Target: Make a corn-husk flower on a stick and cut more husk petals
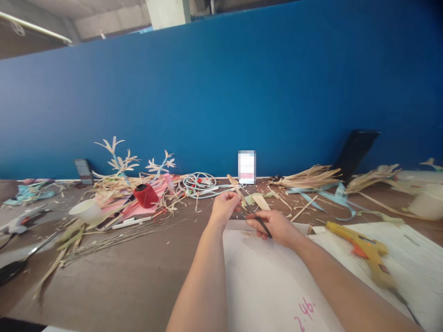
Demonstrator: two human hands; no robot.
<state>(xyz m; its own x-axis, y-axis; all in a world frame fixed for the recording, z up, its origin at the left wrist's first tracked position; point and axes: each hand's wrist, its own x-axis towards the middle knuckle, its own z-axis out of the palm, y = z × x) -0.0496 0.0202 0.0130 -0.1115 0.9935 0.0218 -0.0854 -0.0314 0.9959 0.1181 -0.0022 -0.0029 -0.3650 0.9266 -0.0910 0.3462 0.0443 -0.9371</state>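
Observation:
My left hand [224, 206] is closed around a thin pale straw strip [236, 185] that sticks up and away from it. My right hand [277, 227] is closed on a small black-handled tool [263, 226], probably scissors, whose tip meets the strip between the two hands. Both hands hover over the far edge of a white sheet of paper [263, 281] lying on the brown table [138, 272].
A yellow glue gun [367, 251] lies on white paper at right. Left of the hands are a red thread spool [146, 195], a white cup [85, 210], thin wires [117, 237], a coiled white cable [199, 183] and straw scraps. A blue wall [221, 92] stands behind.

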